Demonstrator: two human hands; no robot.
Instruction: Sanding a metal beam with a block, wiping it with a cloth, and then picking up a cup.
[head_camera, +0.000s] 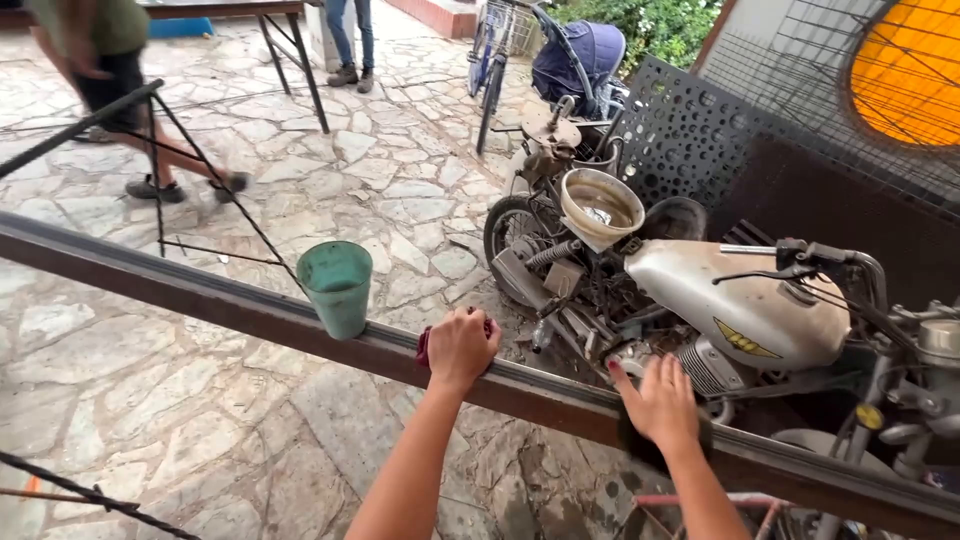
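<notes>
A green cup (337, 286), contents unseen, stands on the beam (200, 295) at centre. Beside it the left hand (460, 345) fists a red rag (424, 347); the right hand (660, 402) presses spread on a dark cloth (640, 445). A motorcycle (740, 310) sits behind at right.

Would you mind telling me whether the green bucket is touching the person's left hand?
Apart. The head view shows the green bucket sitting on the metal beam, with a bare stretch of beam between it and the left hand.

Long rusty steel beam (200, 295) running from nine to four o'clock, green plastic cup (336, 287) standing at centre
</notes>
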